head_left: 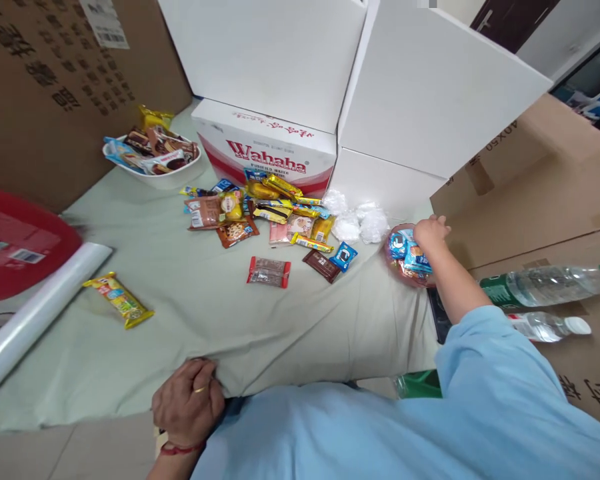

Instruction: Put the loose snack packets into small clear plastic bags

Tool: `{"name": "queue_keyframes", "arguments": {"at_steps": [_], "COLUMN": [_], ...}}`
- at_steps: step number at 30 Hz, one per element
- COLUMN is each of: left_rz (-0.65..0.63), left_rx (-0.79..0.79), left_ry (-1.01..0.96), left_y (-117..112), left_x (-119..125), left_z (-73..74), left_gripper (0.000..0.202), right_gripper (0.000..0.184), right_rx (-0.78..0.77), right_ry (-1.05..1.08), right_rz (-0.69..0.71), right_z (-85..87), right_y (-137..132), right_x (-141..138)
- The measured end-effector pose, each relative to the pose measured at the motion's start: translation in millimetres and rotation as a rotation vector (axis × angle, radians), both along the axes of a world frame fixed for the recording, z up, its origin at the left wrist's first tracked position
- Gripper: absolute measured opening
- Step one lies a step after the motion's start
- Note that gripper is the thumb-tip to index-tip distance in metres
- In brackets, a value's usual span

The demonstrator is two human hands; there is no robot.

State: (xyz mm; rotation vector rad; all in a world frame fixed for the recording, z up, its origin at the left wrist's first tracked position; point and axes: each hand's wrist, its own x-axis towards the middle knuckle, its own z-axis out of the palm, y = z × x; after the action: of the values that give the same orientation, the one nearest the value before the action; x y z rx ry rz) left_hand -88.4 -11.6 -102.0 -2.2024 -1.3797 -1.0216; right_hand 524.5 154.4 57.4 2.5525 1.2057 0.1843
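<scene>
My right hand (431,231) reaches out to the right edge of the pale green cloth (190,313). Its curled fingers rest on a red-tinted bag of wrapped snacks (405,257), mostly blue packets. My left hand (189,403) lies near my body at the cloth's front edge, fingers bent and pressed on the fabric. A heap of loose snack packets (265,210) lies in the middle, with a red-brown wafer packet (269,272), a dark chocolate packet (321,265) and a blue packet (343,255) nearer. A yellow bar (119,299) lies apart at the left.
A white bowl of snacks (153,157) stands at the back left. A Wahaha carton (265,150) and white boxes (430,87) wall the back; cardboard boxes (530,180) flank the right. Clear bags (355,220), a plastic roll (35,310), a red lid (20,240) and water bottles (545,285) lie around.
</scene>
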Motion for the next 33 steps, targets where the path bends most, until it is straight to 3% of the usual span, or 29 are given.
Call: {"name": "queue_keyframes", "arguments": {"at_steps": [5, 9, 13, 15, 19, 23, 27, 31, 33], "left_rz": [0.032, 0.042, 0.069, 0.059, -0.016, -0.056, -0.052, -0.066, -0.014], "left_rx": [-0.058, -0.171, -0.238, -0.236, -0.235, -0.242, -0.304, -0.322, -0.288], "left_ry": [-0.006, -0.061, -0.063, -0.059, -0.116, -0.168, -0.265, -0.382, -0.420], "left_y": [-4.5, -9.3, -10.7, -10.9, -13.7, -18.8, -20.4, -21.2, -21.6], "left_x": [0.3, 0.1, 2.1, 3.2, 1.1, -4.0, -4.0, -5.9, -7.8], "left_z": [-2.0, -7.5, -6.4, -2.6, 4.3, 4.8, 9.1, 29.3, 44.1], "left_gripper": [0.025, 0.025, 0.022, 0.021, 0.024, 0.021, 0.017, 0.013, 0.009], "right_gripper": [0.039, 0.039, 0.034, 0.033, 0.031, 0.038, 0.031, 0.016, 0.014], "right_rx": [0.119, 0.181, 0.091, 0.085, 0.120, 0.187, 0.297, 0.618, 0.772], "right_ry": [-0.137, -0.075, 0.117, 0.154, 0.171, 0.155, 0.186, 0.546, 0.834], "right_rz": [0.144, 0.296, 0.654, 0.726, 0.629, 0.558, 0.542, 0.566, 0.468], "right_z": [19.4, 35.9, 20.9, 5.8, -13.5, -10.6, -4.8, -3.7, -2.6], "right_y": [4.6, 35.5, 71.2, 83.1, 92.6, 84.1, 56.2, 19.3, -0.1], "right_x": [-16.5, -53.1, -127.1, -160.3, -188.7, -183.5, -177.3, -174.5, -174.4]}}
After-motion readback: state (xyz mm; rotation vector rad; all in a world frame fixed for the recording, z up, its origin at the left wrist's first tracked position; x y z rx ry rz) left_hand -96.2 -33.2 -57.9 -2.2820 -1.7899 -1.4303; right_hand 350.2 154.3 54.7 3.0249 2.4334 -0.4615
